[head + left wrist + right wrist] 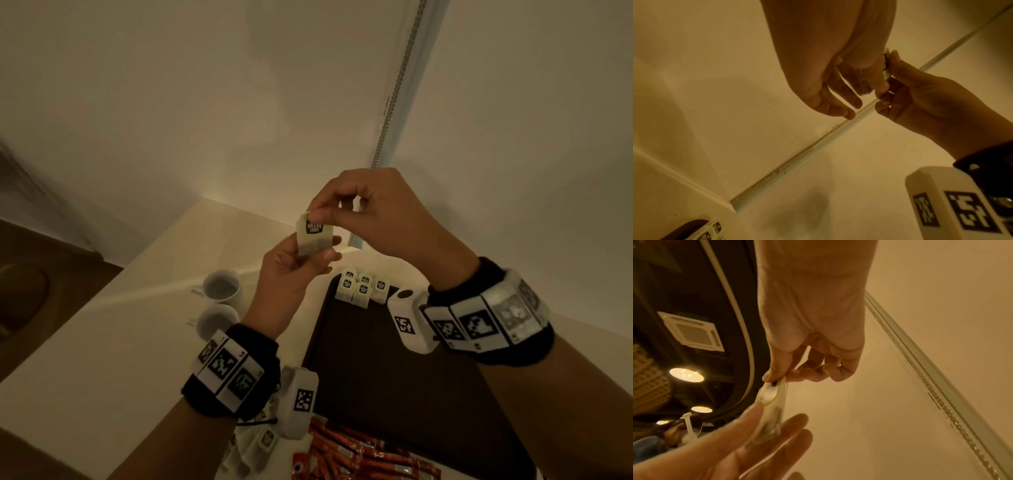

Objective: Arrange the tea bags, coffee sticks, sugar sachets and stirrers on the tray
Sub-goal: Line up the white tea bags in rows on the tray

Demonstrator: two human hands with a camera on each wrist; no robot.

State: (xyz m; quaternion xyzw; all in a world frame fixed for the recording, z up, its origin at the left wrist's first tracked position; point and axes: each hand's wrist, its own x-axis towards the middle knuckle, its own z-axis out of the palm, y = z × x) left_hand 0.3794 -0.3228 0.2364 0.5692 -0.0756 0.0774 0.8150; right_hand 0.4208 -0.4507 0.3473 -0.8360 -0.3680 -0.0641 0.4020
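Both hands are raised over the far end of the dark tray [394, 370] with one pale tea bag [313, 238] between them. My left hand [308, 263] pinches its lower part between thumb and fingers. Thumb and forefinger of my right hand [329, 212] pinch its top edge by the black label. In the right wrist view the tea bag [770, 412] hangs from the right hand's fingertips [774, 378] into the left hand's fingers [764, 444]. The left wrist view shows the tea bag [885, 65] edge-on. Several tea bags [363, 287] stand grouped in the tray's far left corner.
Two white cups [222, 286] [217, 320] stand on the table left of the tray. Red coffee sticks [363, 455] lie heaped at the tray's near edge. Loose tea bags [253, 445] lie on the table beside them. A wall rises just behind the table.
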